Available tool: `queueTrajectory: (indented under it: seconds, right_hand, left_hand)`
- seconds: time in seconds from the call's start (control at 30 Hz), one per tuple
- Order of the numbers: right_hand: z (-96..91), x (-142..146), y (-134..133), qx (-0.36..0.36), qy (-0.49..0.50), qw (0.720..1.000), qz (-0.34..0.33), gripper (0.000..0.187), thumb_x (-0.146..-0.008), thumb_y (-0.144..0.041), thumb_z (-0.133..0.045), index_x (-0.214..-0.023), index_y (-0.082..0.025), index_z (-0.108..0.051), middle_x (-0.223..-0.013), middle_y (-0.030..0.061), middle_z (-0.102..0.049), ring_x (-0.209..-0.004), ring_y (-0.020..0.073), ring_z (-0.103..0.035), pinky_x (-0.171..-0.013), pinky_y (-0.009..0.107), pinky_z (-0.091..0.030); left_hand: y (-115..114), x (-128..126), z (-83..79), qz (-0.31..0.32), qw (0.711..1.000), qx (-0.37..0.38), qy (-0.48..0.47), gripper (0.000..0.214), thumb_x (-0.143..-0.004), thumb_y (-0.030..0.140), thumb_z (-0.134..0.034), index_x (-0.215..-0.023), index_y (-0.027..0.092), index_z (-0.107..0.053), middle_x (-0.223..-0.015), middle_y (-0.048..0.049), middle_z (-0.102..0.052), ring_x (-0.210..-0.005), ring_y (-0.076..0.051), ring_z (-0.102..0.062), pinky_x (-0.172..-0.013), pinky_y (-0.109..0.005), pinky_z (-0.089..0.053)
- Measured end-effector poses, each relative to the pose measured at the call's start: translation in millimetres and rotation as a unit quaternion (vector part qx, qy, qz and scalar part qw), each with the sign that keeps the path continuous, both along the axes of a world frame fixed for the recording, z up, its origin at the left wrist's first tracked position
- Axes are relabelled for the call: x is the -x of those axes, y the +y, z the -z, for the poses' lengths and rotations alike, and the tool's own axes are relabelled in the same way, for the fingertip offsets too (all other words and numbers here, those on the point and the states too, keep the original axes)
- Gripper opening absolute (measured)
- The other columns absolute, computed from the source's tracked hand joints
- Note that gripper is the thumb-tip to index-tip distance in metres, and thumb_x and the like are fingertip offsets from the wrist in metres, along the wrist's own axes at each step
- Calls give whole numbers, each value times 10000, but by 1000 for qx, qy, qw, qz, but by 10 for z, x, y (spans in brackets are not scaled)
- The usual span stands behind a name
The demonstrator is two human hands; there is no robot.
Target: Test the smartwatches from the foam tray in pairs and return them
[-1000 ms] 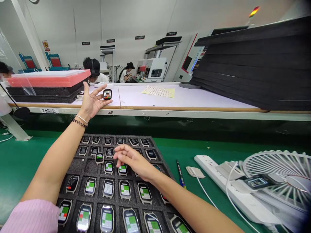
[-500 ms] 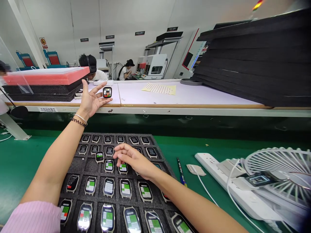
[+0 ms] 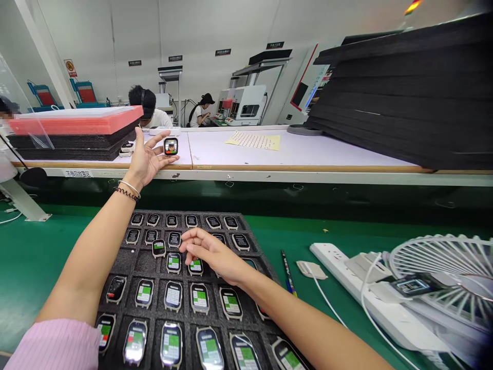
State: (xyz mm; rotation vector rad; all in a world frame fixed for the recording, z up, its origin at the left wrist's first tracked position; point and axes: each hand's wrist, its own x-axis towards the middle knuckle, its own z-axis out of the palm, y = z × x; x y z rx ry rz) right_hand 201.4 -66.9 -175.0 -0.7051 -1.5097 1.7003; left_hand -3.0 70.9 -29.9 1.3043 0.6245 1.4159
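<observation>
My left hand (image 3: 148,160) is stretched forward over the edge of the raised shelf, its fingers gripping a smartwatch (image 3: 171,146) by the edges. The watch's lit screen faces me and shows a small picture with red and green at the bottom. My right hand (image 3: 210,253) hovers over the black foam tray (image 3: 144,262) with loosely curled fingers and nothing visible in them. Below its fingertips lies a watch with a green and white screen (image 3: 195,266). One watch (image 3: 158,248) rests askew across a divider of the tray. Several other strapless watches fill the tray's pockets, with text or coloured blocks on their screens.
At right stand a white power strip (image 3: 327,252), a fan (image 3: 442,267) and a dark watch (image 3: 416,284). A pen (image 3: 287,272) lies beside the tray. The shelf (image 3: 215,156) carries a dotted yellow sheet (image 3: 254,140), red and black foam (image 3: 77,123) and stacked black trays (image 3: 404,92). People sit beyond.
The view has shifted very slightly. Both hands keep their places, and the left still holds the smartwatch.
</observation>
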Motion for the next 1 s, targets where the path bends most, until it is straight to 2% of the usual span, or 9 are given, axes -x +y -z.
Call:
queueTrajectory:
  seconds: [0.23,0.33,0.4,0.5,0.6,0.67,0.73,0.83,1.0]
  right_hand:
    - [6,15,-1,-1,-6,1000,-3,472,-850,-581,-769,-1061,-201,-581,-973,44,-658,-733,176,-645,-788,344,-455]
    - [11,1,1,-5,-23,1000,-20,486,-856,-597,-756,-1047,-192,-569,-932,31,-660,-651,137,-618,-682,285,-435]
    - [24,-18,-17,-2,-66,994,-86,519,-839,-628,-758,-1016,-178,-570,-848,12,-657,-560,105,-566,-573,233,-397]
    - [56,-50,-86,-10,-130,955,-267,571,-794,-677,-763,-961,-149,-623,-755,2,-637,-518,98,-536,-499,193,-414]
    - [69,-77,-172,-104,-161,912,-363,409,-880,-532,-730,-950,-131,-696,-741,0,-626,-566,99,-557,-518,162,-431]
    - [61,-88,-209,-158,-185,899,-363,229,-924,-356,-706,-966,-131,-725,-721,-13,-615,-577,91,-558,-524,139,-411]
    - [49,-92,-223,-157,-205,896,-360,162,-928,-276,-705,-991,-131,-738,-710,-21,-612,-555,87,-551,-513,134,-405]
    - [30,-82,-220,-135,-208,902,-353,187,-919,-296,-733,-999,-128,-745,-713,-19,-628,-546,91,-554,-506,137,-406]
    - [-23,-49,-216,-177,-210,909,-314,261,-921,-386,-764,-989,-134,-756,-684,-29,-622,-574,91,-547,-535,141,-384]
  left_hand:
    - [-9,11,29,7,1000,14,-19,897,-819,899,-311,-1240,194,-671,-999,-134,-684,-904,-263,-709,-915,-415,-597]
    - [-42,5,16,10,999,30,-33,913,-867,862,-225,-1267,166,-659,-984,-141,-682,-861,-251,-718,-908,-417,-599]
    - [-64,1,5,10,998,38,-39,933,-900,823,-142,-1291,144,-647,-965,-146,-681,-852,-252,-723,-904,-424,-600]
    - [-87,-4,-5,7,998,41,-43,960,-914,792,-74,-1307,125,-642,-938,-148,-682,-842,-258,-728,-893,-432,-601]
    - [-89,-4,-1,6,998,40,-49,959,-913,796,-86,-1297,124,-653,-948,-156,-685,-864,-267,-727,-891,-436,-601]
    - [-86,-4,1,6,998,41,-52,958,-911,799,-94,-1287,125,-661,-955,-161,-686,-891,-273,-724,-896,-438,-600]
    - [-87,-6,-2,3,998,43,-52,964,-908,802,-88,-1282,127,-665,-954,-162,-686,-898,-276,-724,-898,-440,-599]
    - [-94,-12,-14,-2,998,48,-52,971,-908,799,-76,-1286,122,-661,-955,-165,-688,-885,-280,-726,-891,-444,-600]
    - [-98,-14,-25,-7,997,47,-56,978,-900,810,-83,-1258,119,-676,-955,-171,-689,-893,-281,-723,-881,-442,-603]
